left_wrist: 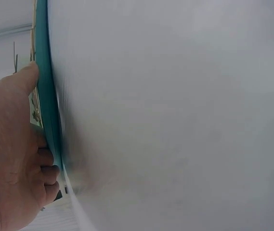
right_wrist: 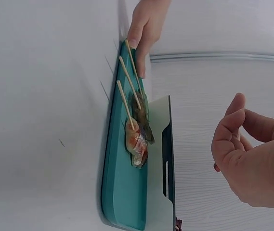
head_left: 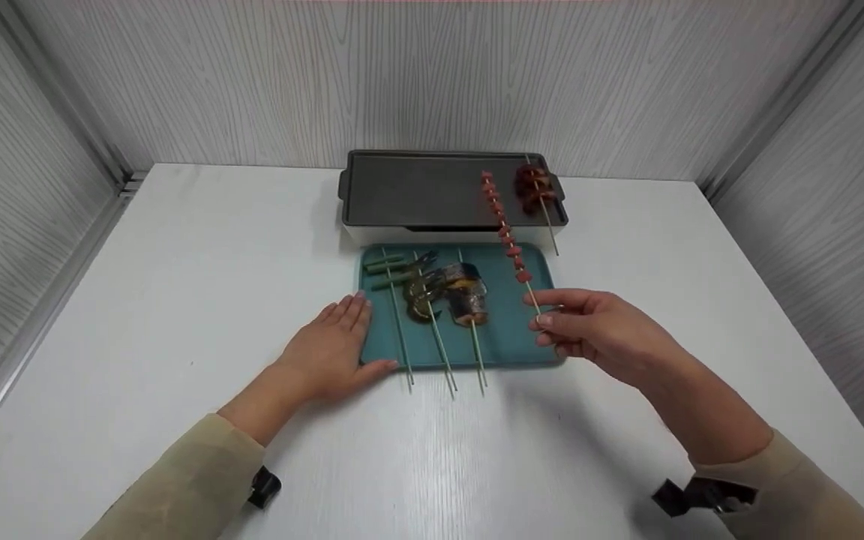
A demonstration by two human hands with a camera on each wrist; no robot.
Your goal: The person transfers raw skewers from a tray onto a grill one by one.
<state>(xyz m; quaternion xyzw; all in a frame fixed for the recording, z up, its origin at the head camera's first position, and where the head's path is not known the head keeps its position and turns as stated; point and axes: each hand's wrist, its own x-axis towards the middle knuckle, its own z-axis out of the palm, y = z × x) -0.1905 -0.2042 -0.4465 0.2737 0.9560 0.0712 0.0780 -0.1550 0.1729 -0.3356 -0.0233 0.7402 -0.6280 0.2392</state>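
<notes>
Between its thumb and fingers, my right hand [head_left: 601, 330] [right_wrist: 257, 149] pinches the bare end of a skewer of small red pieces [head_left: 507, 236], held tilted over the right side of the teal tray [head_left: 511, 322] [right_wrist: 127, 192]. My left hand [head_left: 331, 349] [left_wrist: 14, 154] rests with extended fingers at the tray's left edge, thumb near its front corner. On the tray lie a skewer of green stalks [head_left: 396, 307], a dark shrimp skewer [head_left: 421, 300] and a fish skewer [head_left: 468, 296] [right_wrist: 137, 144], their sticks reaching past the front rim.
Behind the tray stands a dark rectangular griddle [head_left: 417, 191] on a white base. A skewer of dark red-brown pieces [head_left: 535, 187] lies at its right end, its stick sticking out over the front edge. Pale wood-grained panels surround the white table [head_left: 252, 225].
</notes>
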